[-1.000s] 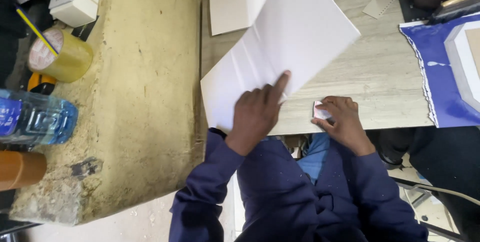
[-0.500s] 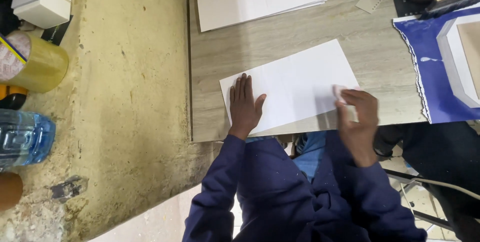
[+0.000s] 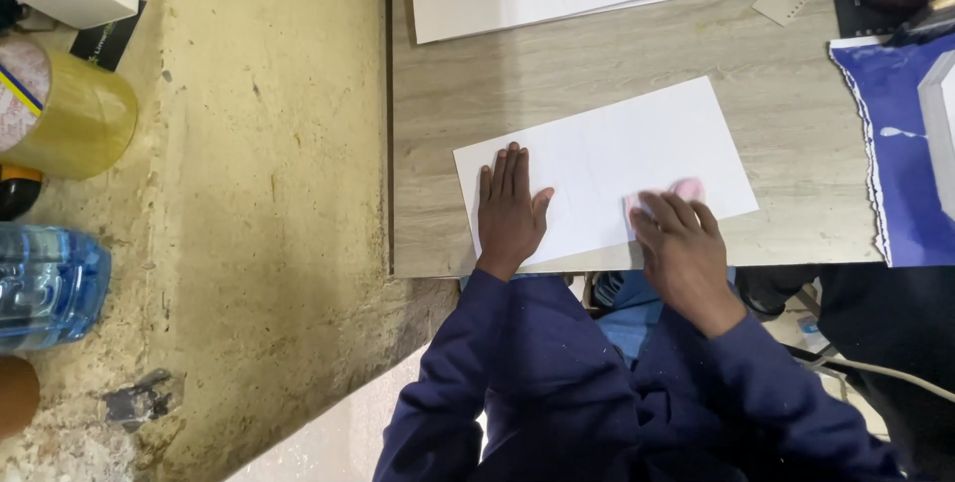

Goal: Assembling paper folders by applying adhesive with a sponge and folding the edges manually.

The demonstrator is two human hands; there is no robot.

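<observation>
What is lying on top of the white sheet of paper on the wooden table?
The left hand lies flat on the white sheet. The right hand presses a small pink object, mostly covered by fingers.

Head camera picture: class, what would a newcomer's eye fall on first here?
A white sheet of paper lies flat on the wooden table, near its front edge. The left hand presses flat on the sheet's left end; the right hand rests on a small pink thing towards its right end. A torn blue sheet lies at far right.

A pale wood-grain table [image 3: 597, 64] stands beside a stained yellowish concrete floor [image 3: 269, 193], its left edge casting a shadow.
</observation>
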